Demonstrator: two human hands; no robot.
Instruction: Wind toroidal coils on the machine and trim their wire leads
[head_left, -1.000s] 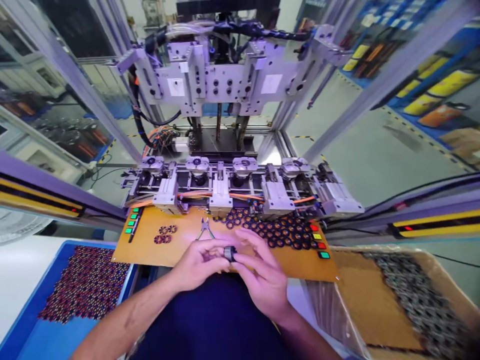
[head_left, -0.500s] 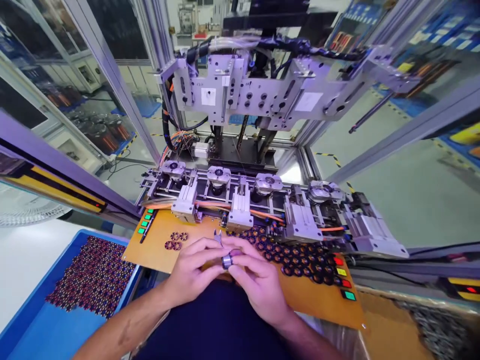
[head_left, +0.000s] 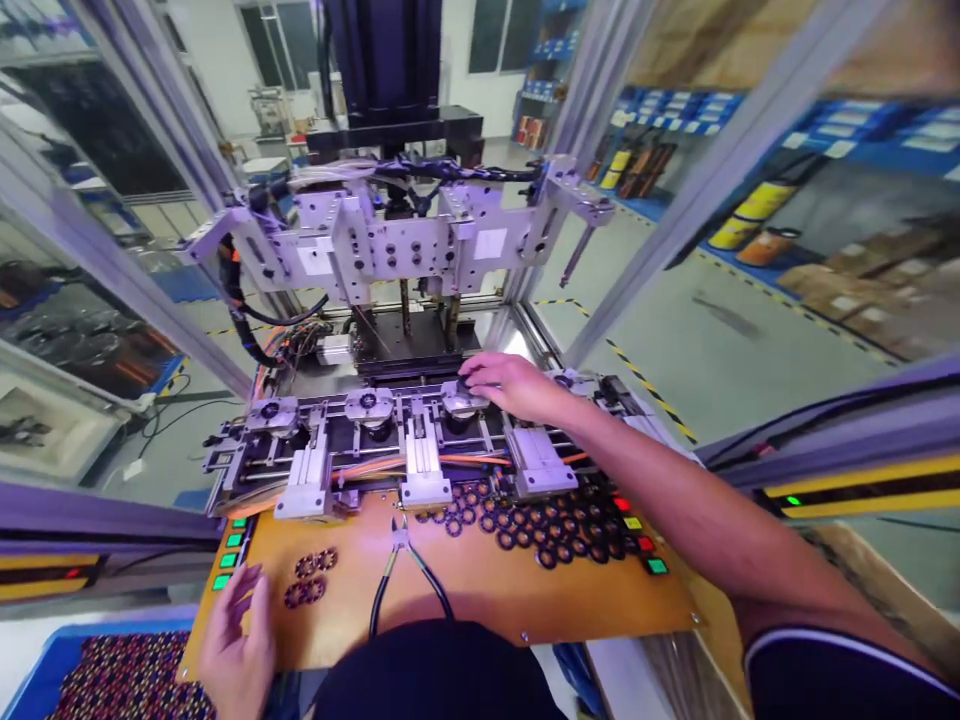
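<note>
The right hand (head_left: 501, 387) reached over the third silver metal fixture (head_left: 459, 404) from the left, fingers drawn narrow beside a small dark round part (head_left: 463, 382) on top; whether the grip pinched it, I could not tell. The left hand (head_left: 240, 640), its grip loosely wide, hung beside square green buttons (head_left: 229, 560) at the orange-brown desk's (head_left: 495, 600) left edge. Dark-handled metal pliers (head_left: 400, 540) lay between four small dark-red rings (head_left: 315, 578) and many black rings (head_left: 555, 530)

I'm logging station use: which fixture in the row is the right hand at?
The third fixture from the left; only this one has the right hand at its top.
</note>
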